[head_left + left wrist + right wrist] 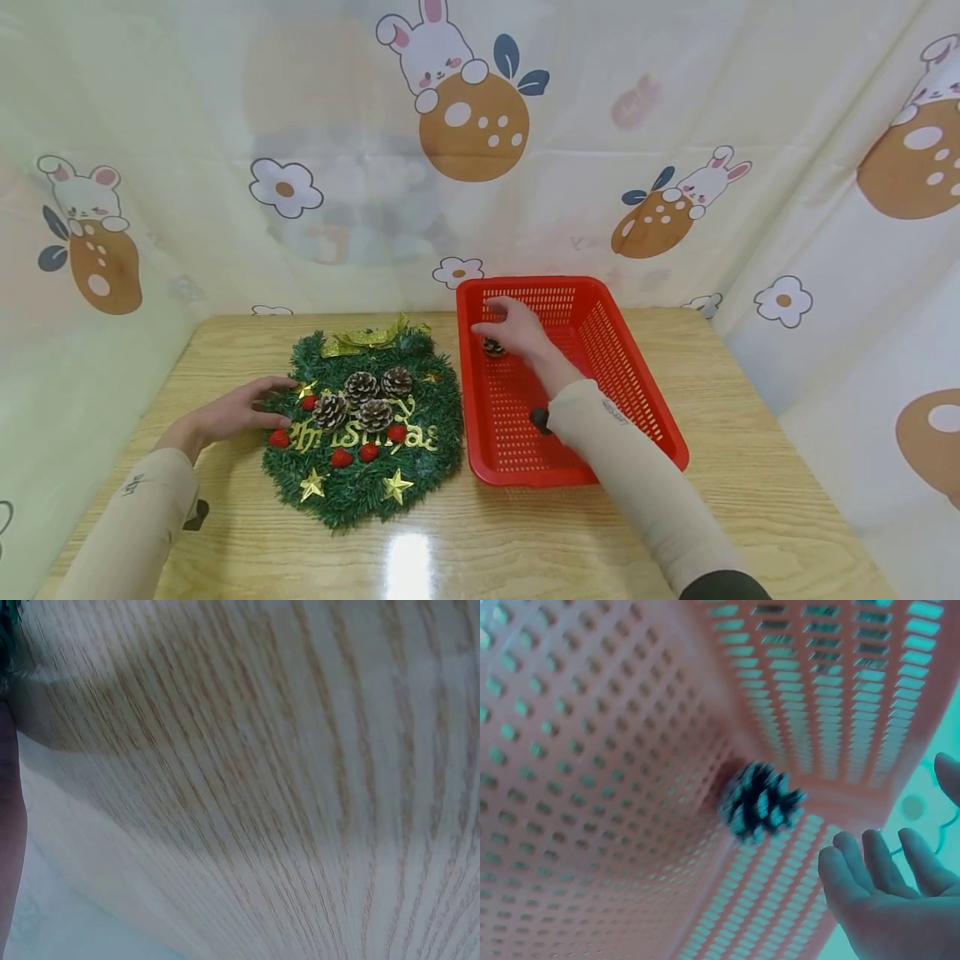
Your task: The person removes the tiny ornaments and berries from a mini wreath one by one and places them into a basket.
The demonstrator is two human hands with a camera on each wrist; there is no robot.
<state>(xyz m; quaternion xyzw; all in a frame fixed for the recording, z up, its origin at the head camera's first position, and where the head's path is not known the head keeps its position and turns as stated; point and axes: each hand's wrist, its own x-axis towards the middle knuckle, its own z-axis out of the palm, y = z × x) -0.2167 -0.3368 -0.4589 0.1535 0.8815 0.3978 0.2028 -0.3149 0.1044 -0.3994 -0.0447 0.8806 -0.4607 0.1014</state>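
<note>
A green wreath (435, 383) with gold lettering, stars, red strawberries and a gold bow lies on the table. Several pine cones (362, 387) sit grouped on its upper middle. My left hand (232, 408) is at the wreath's left edge, thumb and fingers spread apart, fingertips right at the greenery. Over the red basket (480, 462) my right hand (517, 327) hovers with fingers and thumb apart and nothing between them. Below it, a single pine cone (757, 802) rests in the basket's corner; the hand partly covers it in the head view.
The basket stands to the right of the wreath on a wood-grain table (750, 475). Behind and at both sides hangs a pale curtain (360, 208) printed with rabbits and flowers. A light glare shows near the table's front.
</note>
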